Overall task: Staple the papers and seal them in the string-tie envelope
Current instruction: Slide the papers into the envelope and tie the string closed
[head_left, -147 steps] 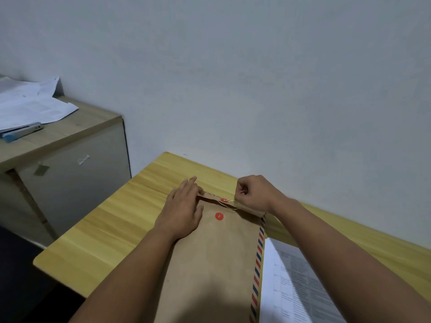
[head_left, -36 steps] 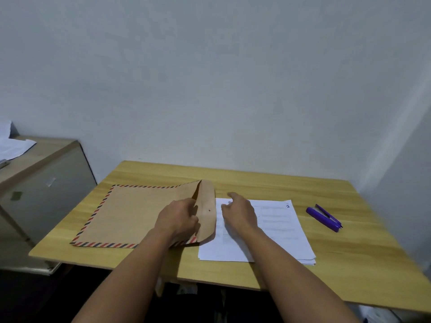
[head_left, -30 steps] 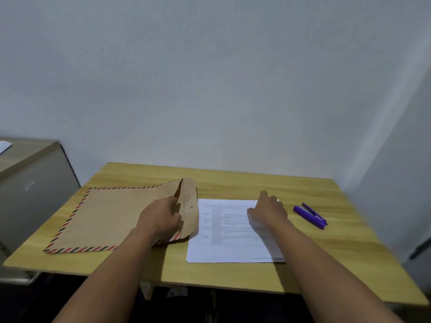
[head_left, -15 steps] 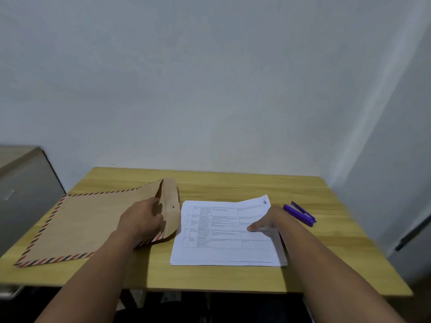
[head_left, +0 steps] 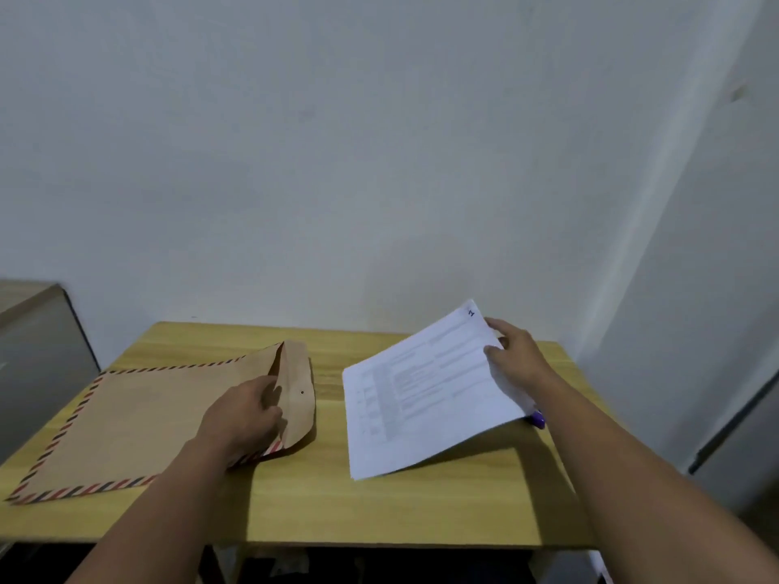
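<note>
A brown envelope [head_left: 139, 419] with a red-and-blue striped border lies flat on the left half of the wooden table [head_left: 320, 499]. Its flap [head_left: 299, 394] stands open at the right end. My left hand [head_left: 244, 415] grips the envelope's mouth beside the flap. My right hand [head_left: 512, 358] holds the white printed papers [head_left: 425, 394] by their right edge. The papers are lifted and tilted, right side up, above the table's right half. A purple stapler [head_left: 538, 419] peeks out from under the papers' right corner; most of it is hidden.
A grey wall rises right behind the table. A grey cabinet [head_left: 38, 356] stands to the left of the table. The table's front edge is close to me, and its right edge lies just beyond my right arm.
My right hand slid to the papers' right edge, took hold and lifted them off the table, tilted. They now cover most of the stapler. My left hand stayed at the envelope's mouth.
</note>
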{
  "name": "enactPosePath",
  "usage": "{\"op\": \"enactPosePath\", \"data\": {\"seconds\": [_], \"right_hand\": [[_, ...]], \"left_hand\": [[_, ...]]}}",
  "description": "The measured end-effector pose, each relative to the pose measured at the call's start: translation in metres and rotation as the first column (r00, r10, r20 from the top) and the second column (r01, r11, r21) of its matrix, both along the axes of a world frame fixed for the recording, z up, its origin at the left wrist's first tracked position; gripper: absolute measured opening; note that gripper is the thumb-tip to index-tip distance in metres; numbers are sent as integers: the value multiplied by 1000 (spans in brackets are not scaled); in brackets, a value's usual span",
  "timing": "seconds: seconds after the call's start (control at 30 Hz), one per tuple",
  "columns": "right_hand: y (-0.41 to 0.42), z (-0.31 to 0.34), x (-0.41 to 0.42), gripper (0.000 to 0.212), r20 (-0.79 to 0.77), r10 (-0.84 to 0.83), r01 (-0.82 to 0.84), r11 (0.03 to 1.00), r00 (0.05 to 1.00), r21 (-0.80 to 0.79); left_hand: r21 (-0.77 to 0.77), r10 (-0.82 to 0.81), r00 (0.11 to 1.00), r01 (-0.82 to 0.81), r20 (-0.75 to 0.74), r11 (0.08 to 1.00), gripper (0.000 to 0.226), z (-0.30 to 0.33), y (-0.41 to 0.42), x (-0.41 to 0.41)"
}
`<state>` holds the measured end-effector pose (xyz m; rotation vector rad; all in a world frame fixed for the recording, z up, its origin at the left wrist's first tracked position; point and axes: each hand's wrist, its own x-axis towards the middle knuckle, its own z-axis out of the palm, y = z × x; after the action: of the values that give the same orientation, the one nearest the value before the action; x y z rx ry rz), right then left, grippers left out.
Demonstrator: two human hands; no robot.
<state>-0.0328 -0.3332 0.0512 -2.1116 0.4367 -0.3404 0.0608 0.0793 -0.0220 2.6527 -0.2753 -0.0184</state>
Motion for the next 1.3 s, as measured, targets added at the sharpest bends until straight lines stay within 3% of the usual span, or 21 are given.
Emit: {"op": "enactPosePath", "data": {"seconds": [0.13, 0.3, 0.6, 0.73, 0.83, 0.9, 1.13, 1.23, 1.3], "right_hand": [[-2, 23, -2, 59, 98, -42, 31, 994, 994, 108], [1, 41, 2, 55, 141, -36, 19, 992, 989, 123], [38, 4, 20, 54, 109, -18, -9, 971, 994, 239], [51, -25, 29, 57, 41, -54, 42, 965, 998, 260], [54, -43, 40, 61, 0, -84, 81, 968, 996, 238], [57, -47, 44, 61, -4, -103, 101, 973, 995, 207], [63, -48, 48, 62, 2, -158, 155, 970, 987, 185], [78, -53, 49, 62, 33, -145, 136, 972, 989, 190], [91, -57, 51, 62, 56, -125, 111, 972, 991, 207]], "left_hand": [[-15, 15, 1000, -15, 1, 1000, 65, 0, 3, 0], [-38, -18, 1000, 17, -21, 999, 65, 1, -5, 1], [-5, -65, 998, 65, -10, 998, 67, -1, -16, -2], [-11, -115, 993, 115, 20, 993, 52, -4, -20, -4], [12, -158, 987, 158, 21, 987, 23, -6, -19, -3], [27, -164, 986, 163, 8, 986, 17, -7, -19, -2], [109, -158, 985, 150, 65, 983, 26, -8, -26, -5], [141, -169, 979, 153, 114, 978, 39, -7, -33, -8], [175, -157, 981, 137, 111, 975, 32, -6, -37, -6]]}}
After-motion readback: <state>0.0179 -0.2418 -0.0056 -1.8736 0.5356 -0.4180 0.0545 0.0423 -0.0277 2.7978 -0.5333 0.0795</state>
